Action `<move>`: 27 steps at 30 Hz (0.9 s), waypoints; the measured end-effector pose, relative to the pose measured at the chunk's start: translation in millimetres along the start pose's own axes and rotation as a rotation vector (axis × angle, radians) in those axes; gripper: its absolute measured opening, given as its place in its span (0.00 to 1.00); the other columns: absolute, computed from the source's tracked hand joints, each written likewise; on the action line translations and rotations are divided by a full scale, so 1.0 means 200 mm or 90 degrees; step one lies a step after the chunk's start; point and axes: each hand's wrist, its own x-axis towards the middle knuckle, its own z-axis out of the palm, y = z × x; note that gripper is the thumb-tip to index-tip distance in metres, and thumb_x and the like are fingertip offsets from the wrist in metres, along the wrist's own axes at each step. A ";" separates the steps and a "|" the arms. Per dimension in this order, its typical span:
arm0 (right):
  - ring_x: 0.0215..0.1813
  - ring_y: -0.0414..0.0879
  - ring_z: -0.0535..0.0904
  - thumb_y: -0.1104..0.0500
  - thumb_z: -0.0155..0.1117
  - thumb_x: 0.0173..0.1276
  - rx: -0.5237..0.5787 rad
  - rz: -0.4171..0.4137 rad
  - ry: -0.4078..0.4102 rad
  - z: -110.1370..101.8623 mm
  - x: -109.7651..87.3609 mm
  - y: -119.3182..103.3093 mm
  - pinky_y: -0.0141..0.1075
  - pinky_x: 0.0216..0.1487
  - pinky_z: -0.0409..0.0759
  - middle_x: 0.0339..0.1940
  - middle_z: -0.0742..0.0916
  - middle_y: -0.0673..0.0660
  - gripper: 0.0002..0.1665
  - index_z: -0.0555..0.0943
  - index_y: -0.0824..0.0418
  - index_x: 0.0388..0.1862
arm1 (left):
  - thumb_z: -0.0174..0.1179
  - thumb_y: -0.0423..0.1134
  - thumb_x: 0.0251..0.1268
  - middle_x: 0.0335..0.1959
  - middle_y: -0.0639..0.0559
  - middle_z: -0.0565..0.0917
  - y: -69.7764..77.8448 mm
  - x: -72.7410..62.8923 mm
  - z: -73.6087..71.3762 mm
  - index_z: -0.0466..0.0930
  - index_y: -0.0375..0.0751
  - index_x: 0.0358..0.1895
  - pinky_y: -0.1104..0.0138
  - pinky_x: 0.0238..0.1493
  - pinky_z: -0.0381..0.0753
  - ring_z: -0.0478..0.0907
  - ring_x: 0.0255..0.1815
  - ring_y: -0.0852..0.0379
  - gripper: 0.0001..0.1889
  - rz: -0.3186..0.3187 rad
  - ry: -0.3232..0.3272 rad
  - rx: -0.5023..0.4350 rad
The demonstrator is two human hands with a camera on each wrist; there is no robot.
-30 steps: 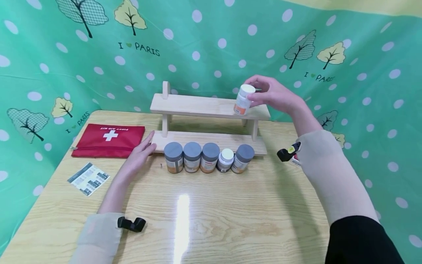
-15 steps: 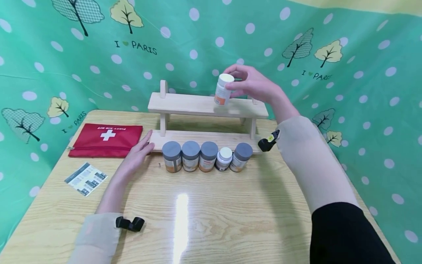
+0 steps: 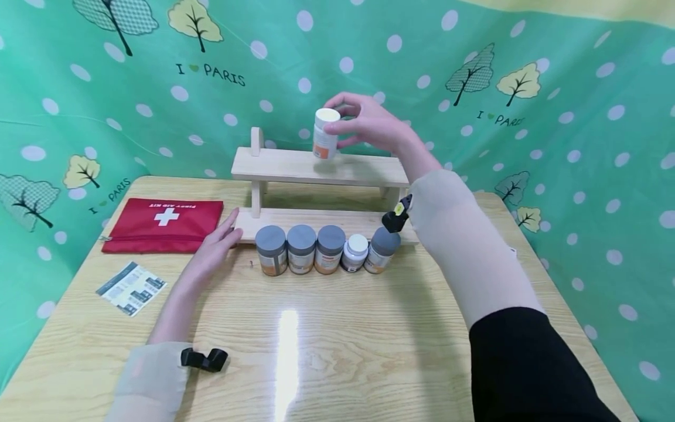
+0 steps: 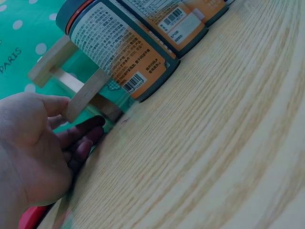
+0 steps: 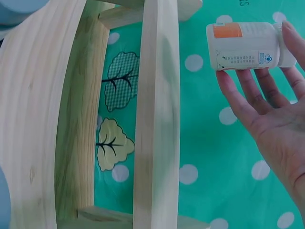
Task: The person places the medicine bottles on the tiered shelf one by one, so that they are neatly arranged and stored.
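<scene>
A white pill bottle (image 3: 325, 133) with an orange label patch is pinched between the thumb and fingers of my right hand (image 3: 369, 124). It hangs over the upper board of a two-tier wooden rack (image 3: 285, 165). In the right wrist view the bottle (image 5: 245, 46) lies sideways in frame, its white cap near the thumb. My left hand (image 3: 215, 239) holds the left end of the rack's lower board (image 3: 295, 218). In the left wrist view, the thumb of that hand (image 4: 35, 148) meets the board's end, with curled fingers just below it.
In front of the lower board stands a row of several grey-lidded jars (image 3: 301, 249), with a small white-capped bottle (image 3: 355, 253) among them. A red first aid kit pouch (image 3: 163, 225) and a printed card (image 3: 131, 288) lie left on the wooden table (image 3: 369, 351). A green curtain (image 3: 295, 53) hangs behind.
My right hand has carried the white pill bottle leftward and slightly up, from the right end of the upper board towards its middle. The left hand stays at the rack's end.
</scene>
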 end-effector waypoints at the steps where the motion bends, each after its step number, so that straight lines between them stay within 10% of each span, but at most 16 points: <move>1: 0.64 0.53 0.77 0.57 0.71 0.68 -0.002 0.000 0.001 0.01 0.01 0.00 0.52 0.64 0.84 0.61 0.79 0.56 0.22 0.76 0.54 0.59 | 0.41 0.59 0.82 0.88 0.55 0.34 0.00 0.00 0.00 0.33 0.72 0.83 0.34 0.83 0.44 0.35 0.88 0.39 0.35 0.001 0.000 -0.001; 27: 0.63 0.51 0.79 0.56 0.74 0.65 0.025 0.025 0.021 0.23 0.24 0.03 0.52 0.62 0.86 0.58 0.81 0.55 0.25 0.77 0.54 0.60 | 0.42 0.56 0.83 0.88 0.53 0.35 0.00 -0.01 0.00 0.35 0.68 0.84 0.37 0.84 0.44 0.37 0.88 0.38 0.35 0.027 0.007 -0.024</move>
